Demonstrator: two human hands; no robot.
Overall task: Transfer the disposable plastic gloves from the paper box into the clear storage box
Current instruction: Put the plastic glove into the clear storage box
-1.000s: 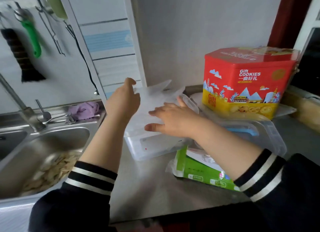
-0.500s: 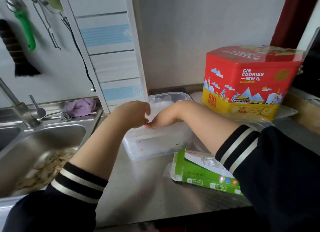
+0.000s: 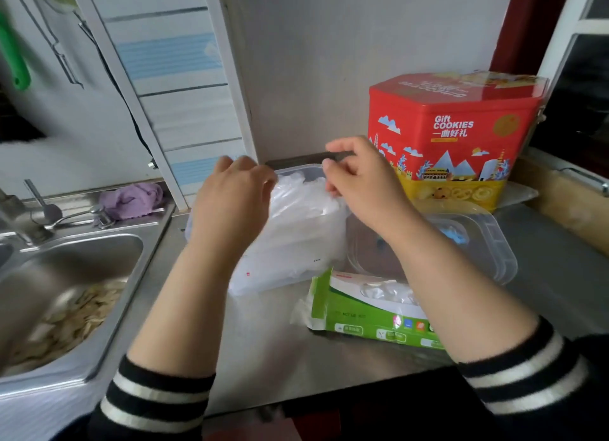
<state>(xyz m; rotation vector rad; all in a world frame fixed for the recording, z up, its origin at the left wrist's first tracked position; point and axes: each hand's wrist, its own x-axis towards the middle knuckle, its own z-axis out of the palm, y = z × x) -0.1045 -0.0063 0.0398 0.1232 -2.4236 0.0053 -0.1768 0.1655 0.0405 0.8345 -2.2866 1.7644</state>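
- My left hand [image 3: 232,198] and my right hand [image 3: 359,177] are up above the clear storage box [image 3: 283,252], a little apart from each other.
- The plastic gloves [image 3: 303,198] are piled in the clear storage box, right between my two hands and a bit under them.
- My left hand's fingers are bent, and they sit at the left edge of the glove pile. It is blurry there, so I cannot tell if they hold a glove.
- My right hand's fingers are bent too, and they seem to pinch the thin plastic at the right side of the pile.
- The gloves look white and see-through, crinkly and shiny, all bunched up. They puff up over the top of the box.
- The clear storage box stands on the metal counter [image 3: 263,335], next to the sink [image 3: 79,275].
- The paper box [image 3: 365,312] is green and white. It lies on the counter in front of the clear box, under my right arm. A few more gloves show through its open top.
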